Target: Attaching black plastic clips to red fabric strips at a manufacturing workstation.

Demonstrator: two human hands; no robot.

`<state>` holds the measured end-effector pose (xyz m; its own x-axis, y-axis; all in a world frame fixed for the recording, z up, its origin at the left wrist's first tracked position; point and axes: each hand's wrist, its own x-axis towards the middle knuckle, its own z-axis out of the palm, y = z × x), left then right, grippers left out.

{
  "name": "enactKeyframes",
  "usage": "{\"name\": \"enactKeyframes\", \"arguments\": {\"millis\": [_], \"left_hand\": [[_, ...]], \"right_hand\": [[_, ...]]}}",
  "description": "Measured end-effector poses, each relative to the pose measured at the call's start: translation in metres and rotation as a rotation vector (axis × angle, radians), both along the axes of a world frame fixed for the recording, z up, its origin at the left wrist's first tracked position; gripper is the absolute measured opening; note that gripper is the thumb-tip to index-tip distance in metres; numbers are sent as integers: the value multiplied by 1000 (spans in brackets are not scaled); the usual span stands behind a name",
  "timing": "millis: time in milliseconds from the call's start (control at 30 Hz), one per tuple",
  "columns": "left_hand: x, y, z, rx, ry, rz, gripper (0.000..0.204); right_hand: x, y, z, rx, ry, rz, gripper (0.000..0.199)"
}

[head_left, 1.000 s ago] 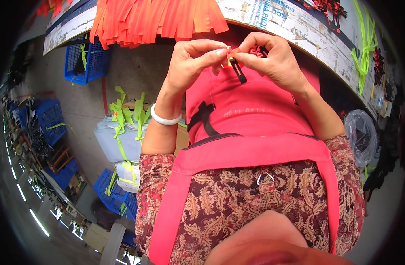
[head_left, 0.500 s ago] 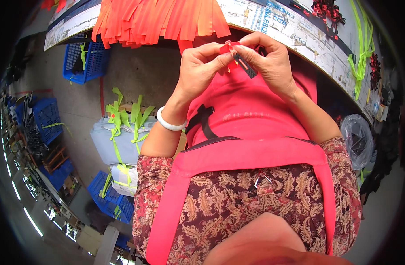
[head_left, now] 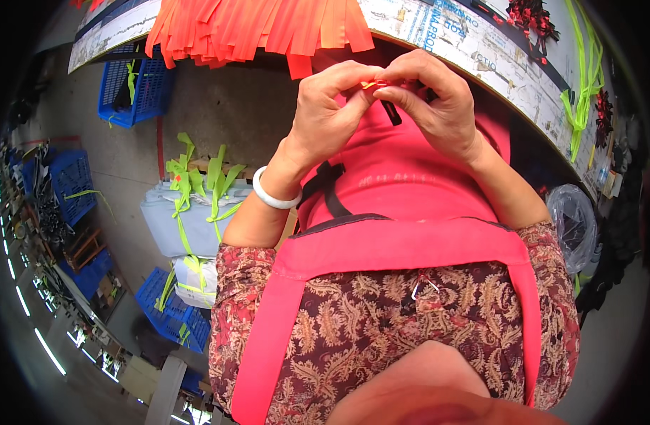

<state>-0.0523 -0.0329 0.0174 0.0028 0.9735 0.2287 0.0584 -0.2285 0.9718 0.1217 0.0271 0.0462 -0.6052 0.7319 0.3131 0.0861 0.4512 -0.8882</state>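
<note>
Above my red apron (head_left: 403, 163), both hands are brought together in front of the table edge. Thumb and fingers of my left hand (head_left: 328, 106) pinch a small red-orange strip (head_left: 371, 85). My right hand (head_left: 438, 99) closes on the same piece from the other side. A short black webbing tab (head_left: 391, 113) hangs below the fingertips of my right hand. Most of the piece is hidden by my fingers. Just beyond my left hand, a thick bunch of orange strips (head_left: 254, 28) drapes over the table edge.
The paper-covered table (head_left: 467, 53) runs across the front, with lime-green straps (head_left: 587, 78) and red-black bits (head_left: 532, 21) at its right. Left on the floor stand a blue crate (head_left: 133, 88), a grey wrapped bundle (head_left: 172, 219) and another blue crate (head_left: 169, 312). A clear plastic bag (head_left: 573, 219) is at right.
The red-orange piece and its black tab have turned between my fingers, so less of them shows. My hands have drawn slightly closer together and keep their pinch.
</note>
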Motion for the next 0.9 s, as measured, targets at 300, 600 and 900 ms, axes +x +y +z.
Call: {"name": "enactKeyframes", "arguments": {"millis": [300, 600, 900], "left_hand": [[2, -6, -11, -64, -107, -54, 22], [6, -10, -21, -29, -213, -12, 21], [0, -14, -25, -179, -270, -57, 21]], "right_hand": [[-2, -9, -8, 11, 22, -20, 15], [0, -11, -17, -55, 39, 17, 14], [-2, -23, -23, -159, 27, -26, 15]]}}
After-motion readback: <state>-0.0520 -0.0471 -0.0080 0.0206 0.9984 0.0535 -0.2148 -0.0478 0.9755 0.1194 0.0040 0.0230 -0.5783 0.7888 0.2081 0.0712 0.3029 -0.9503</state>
